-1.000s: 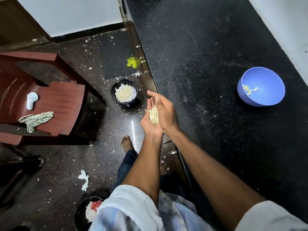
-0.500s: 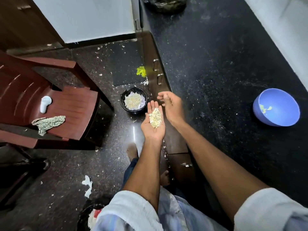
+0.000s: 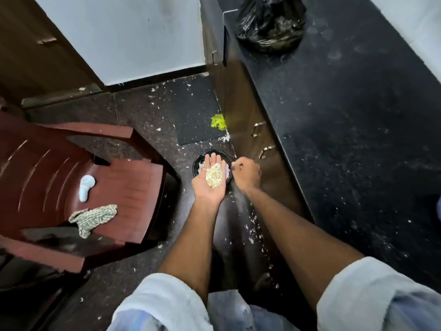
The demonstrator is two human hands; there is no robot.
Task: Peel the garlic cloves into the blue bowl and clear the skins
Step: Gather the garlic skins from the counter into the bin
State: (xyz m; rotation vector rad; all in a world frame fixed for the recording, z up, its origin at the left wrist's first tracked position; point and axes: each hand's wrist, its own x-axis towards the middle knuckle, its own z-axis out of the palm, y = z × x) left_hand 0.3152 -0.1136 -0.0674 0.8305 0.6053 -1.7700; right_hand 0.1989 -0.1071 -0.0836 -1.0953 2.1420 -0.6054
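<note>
Littered floor (image 3: 133,120), left hand (image 3: 210,185) cupping skins (image 3: 214,176)

My left hand (image 3: 210,185) lies palm up, fingers straight, arm stretched forward. My right hand (image 3: 247,174) is beside it, knuckles up, fingers curled under.

We are wearing a pale blue-white shirt, its loose sleeves (image 3: 164,304) rolled up above our elbows, leaving both forearms (image 3: 298,240) bare, and we are going without rings or watch.
</note>
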